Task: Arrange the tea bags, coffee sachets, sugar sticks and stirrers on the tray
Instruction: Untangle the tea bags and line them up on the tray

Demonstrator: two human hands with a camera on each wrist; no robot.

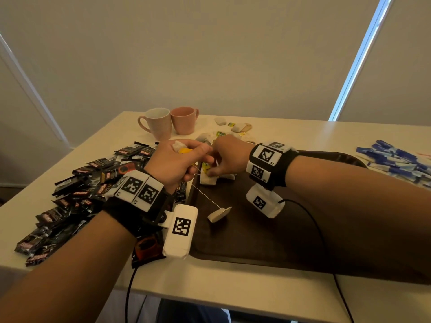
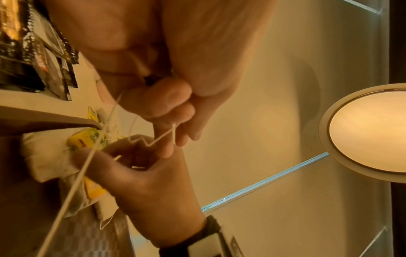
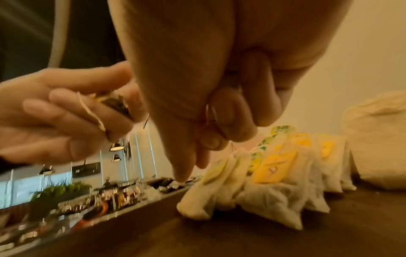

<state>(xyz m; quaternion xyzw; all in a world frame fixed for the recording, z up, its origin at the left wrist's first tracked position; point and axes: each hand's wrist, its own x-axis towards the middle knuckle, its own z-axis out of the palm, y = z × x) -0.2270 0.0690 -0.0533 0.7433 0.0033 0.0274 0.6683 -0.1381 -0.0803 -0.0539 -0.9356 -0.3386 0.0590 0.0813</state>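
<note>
Forearms fill the near field in the head view, both strapped with marker-printed wrist bands, cables trailing off the worktop (image 1: 233, 292) edge.

Left hand (image 1: 177, 163): grip curled round a tea bag, with a yellow tag showing between the fingers. A white string (image 1: 205, 197) runs from this hand down to a loose tea bag (image 1: 219, 214) lying alone on the dark brown tray (image 1: 256, 241). Judged: the strings are tangled and the hand holds its bag up, clear of the row, so the string can be worked free.

Right hand (image 1: 229, 156): grip pinched on a kinked loop of string, as the left wrist view shows, thumb low against the row of tea bags (image 1: 210, 177). Probably steadying the row while the string is drawn out.

Row sits at the tray's far left corner. Right wrist view shows the bags leaning one against the next, white gauzy paper, dark leaf faintly visible, yellow and green tags (image 3: 274, 167) on top. Soft, light, easily toppled.

More tea bags lie loose on the worktop beyond the tray, near two pink mugs (image 1: 170, 122). Black coffee sachets (image 1: 77, 197) heaped left of the tray; blue sugar sticks (image 1: 396, 163) far right, off the tray. Stirrers not made out.

Judged early: only tea bags on the tray.
</note>
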